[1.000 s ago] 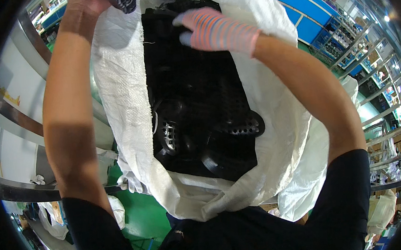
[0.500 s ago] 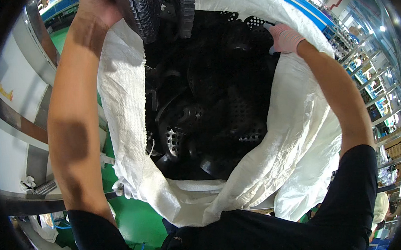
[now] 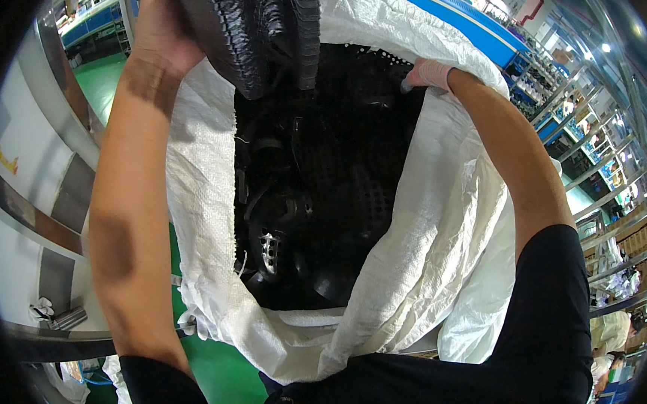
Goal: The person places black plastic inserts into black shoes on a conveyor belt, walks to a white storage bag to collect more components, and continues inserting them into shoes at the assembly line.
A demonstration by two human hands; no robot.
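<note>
R hand (image 3: pixel 429 74) inward, fingers (image 3: pixel 407 85) pt-hidden

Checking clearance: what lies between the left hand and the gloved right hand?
Head view: ridged black pieces at the left hand, then black parts inside the white sack toward the right hand.

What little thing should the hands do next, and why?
Perhaps the left hand should lower the black ridged pieces a little into the white sack: they seem to hang over its open mouth, the right hand is at its rim, and other black pieces already lie inside.
</note>
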